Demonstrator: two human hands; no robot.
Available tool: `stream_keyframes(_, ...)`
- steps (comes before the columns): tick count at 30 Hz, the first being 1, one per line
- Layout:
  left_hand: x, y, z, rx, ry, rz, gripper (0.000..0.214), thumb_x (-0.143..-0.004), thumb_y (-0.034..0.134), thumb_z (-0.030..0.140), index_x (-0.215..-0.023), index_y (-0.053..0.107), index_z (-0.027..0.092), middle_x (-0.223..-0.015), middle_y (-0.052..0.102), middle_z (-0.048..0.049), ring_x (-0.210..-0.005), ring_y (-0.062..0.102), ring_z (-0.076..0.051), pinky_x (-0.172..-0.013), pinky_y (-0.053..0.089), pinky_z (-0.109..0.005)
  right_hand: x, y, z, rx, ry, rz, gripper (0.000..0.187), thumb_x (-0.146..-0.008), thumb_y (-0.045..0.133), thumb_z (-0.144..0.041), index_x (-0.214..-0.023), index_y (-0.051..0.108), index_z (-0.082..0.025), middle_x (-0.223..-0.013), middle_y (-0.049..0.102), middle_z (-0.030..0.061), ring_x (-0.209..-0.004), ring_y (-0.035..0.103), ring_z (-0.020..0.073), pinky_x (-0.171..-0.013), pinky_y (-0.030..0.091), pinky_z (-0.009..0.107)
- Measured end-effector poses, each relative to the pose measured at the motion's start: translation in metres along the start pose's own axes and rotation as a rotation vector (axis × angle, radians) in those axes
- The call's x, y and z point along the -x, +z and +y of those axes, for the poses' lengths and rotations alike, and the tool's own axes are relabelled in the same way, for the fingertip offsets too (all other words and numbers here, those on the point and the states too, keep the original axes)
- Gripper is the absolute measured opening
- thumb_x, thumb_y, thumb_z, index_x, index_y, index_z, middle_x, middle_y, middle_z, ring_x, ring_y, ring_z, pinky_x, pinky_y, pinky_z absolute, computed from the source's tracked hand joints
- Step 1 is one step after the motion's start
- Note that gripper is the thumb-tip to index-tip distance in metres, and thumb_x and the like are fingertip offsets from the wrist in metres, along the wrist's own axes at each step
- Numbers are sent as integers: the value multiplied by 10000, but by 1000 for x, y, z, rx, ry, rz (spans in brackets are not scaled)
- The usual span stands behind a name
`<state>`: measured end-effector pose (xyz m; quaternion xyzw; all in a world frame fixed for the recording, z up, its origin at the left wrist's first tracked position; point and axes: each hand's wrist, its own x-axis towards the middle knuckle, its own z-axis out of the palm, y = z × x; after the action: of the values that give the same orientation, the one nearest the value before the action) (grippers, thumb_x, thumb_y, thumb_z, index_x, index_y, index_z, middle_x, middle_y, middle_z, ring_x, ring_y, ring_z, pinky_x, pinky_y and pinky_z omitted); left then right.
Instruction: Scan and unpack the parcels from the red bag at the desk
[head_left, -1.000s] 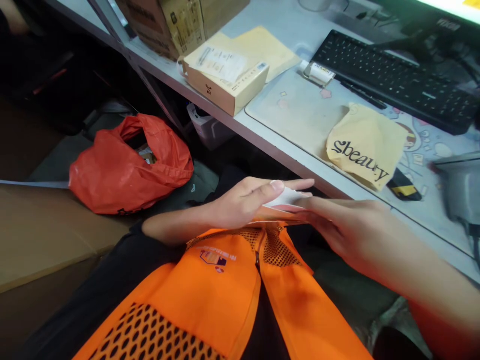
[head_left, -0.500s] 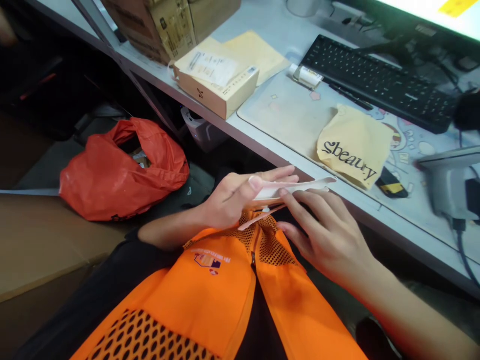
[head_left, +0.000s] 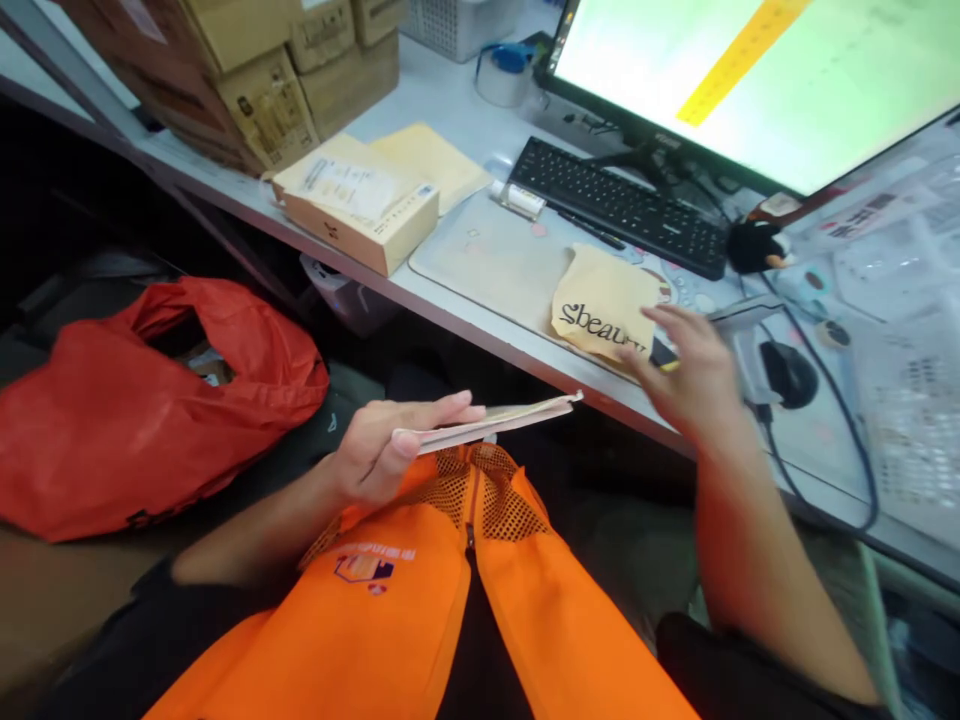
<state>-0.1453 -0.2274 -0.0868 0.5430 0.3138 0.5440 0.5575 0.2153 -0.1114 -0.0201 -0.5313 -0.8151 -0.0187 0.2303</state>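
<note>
The flat pale paper envelope (head_left: 499,422) lies edge-on in your left hand (head_left: 375,460), the grip pinched on its near end, thumb above and fingers beneath. It sits over your lap, just below the front edge of the grey desk (head_left: 465,100). Its long axis runs rightward and slightly up, the free end pointing towards your right hand (head_left: 694,375).

That hand is past the edge with its fingers spread loose and clasping nothing. It hovers by a small black-and-yellow object (head_left: 661,355) beside the yellow paper pouch printed "Sbeauty" (head_left: 600,300); blur hides any contact.

A grey handheld scanner (head_left: 739,320) crowds the right. The red plastic bag (head_left: 150,400) lies well apart, left.
</note>
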Motion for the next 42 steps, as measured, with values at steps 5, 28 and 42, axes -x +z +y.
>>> stream_keyframes(5, 16, -1, -5, -135, -40, -11, 484, -1094, 432, 454, -1432, 672, 204, -1226, 778, -121, -1106, 774, -271, -971, 638, -392, -21, 44, 35, 99, 106, -365, 770, -908, 702, -510, -1551, 497, -138, -1661, 371, 238, -1511, 398, 434, -1220, 382, 600)
stream_keyframes(28, -11, 12, -21, -134, -68, -128, 570, -1111, 365, 479, -1448, 646, 116, -1246, 767, -155, -1153, 754, -282, -1096, 560, -419, -70, 90, -12, 148, 65, -643, 1114, -918, 586, -713, -1687, 153, -34, -1741, -14, 238, -1615, -50, 391, -1315, 79, 581)
stream_keyframes(42, -7, -9, -19, -190, -128, -4, 603, -1112, 319, 497, -1378, 707, 119, -1258, 766, -137, -1168, 741, -286, -1157, 500, -437, -24, 77, -32, -149, -369, -186, 621, -808, 478, -11, -1404, 555, -169, -1468, 631, 154, -1332, 636, 272, -1038, 592, 407)
